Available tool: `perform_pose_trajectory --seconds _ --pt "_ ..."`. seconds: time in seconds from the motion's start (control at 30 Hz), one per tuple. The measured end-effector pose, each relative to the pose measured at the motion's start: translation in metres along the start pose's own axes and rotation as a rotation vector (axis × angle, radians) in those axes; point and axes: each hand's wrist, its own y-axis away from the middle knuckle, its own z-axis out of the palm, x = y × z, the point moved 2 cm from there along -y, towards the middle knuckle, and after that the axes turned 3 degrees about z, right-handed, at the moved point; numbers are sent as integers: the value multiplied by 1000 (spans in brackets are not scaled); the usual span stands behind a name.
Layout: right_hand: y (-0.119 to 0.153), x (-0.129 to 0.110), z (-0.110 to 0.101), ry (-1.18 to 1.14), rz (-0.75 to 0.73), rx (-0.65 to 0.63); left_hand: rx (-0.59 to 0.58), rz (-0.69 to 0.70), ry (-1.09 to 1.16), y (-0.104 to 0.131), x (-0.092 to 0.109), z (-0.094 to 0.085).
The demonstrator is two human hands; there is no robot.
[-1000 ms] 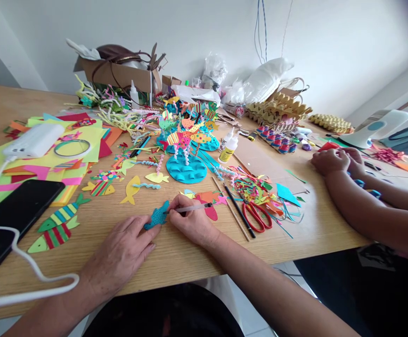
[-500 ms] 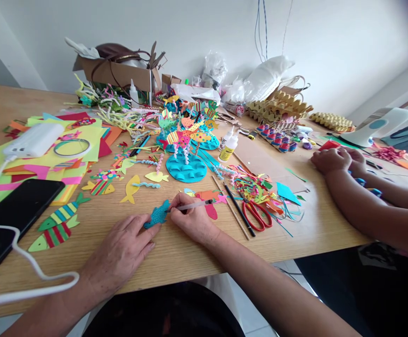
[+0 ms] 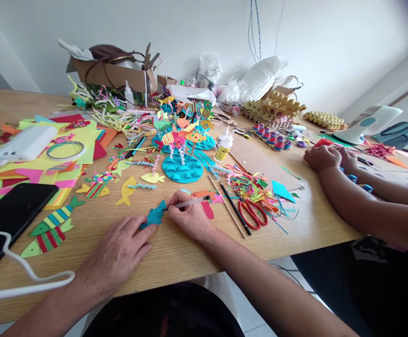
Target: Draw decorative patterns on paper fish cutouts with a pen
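Observation:
A blue paper fish (image 3: 155,215) covered in small dark marks lies on the table in front of me. My left hand (image 3: 124,243) grips its lower left edge between thumb and fingers. In my right hand (image 3: 189,217) is a slim pen (image 3: 193,201) with a clear barrel, pinched near its tip, which meets the fish's right side. Orange and red paper pieces (image 3: 208,210) lie partly hidden behind my right hand. A yellow paper fish (image 3: 127,189) with a twisted blue pipe cleaner (image 3: 144,186) is just beyond my hands.
Right of my hands lie a wooden stick (image 3: 227,208), a black pencil (image 3: 236,209) and red-handled scissors (image 3: 253,214). Fish on coiled stems stand on a blue base (image 3: 182,169). A phone (image 3: 14,220) lies left. A co-worker's arms (image 3: 351,196) rest at the right.
The view has shifted slightly, so most things sit a little further left. My hands keep their hold on the blue fish and the pen; the pen tip stays at the fish's right side.

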Motion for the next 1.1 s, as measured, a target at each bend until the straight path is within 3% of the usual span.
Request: perform_pose_trajectory --seconds 0.27,0.53,1.1 --pt "-6 5 -7 -201 165 4 -52 -26 -18 -5 0 0" --pt "-2 2 -3 -10 42 -17 -85 -15 -34 -9 0 0" --pt "-1 3 1 17 20 -60 -95 -30 -27 -8 0 0"
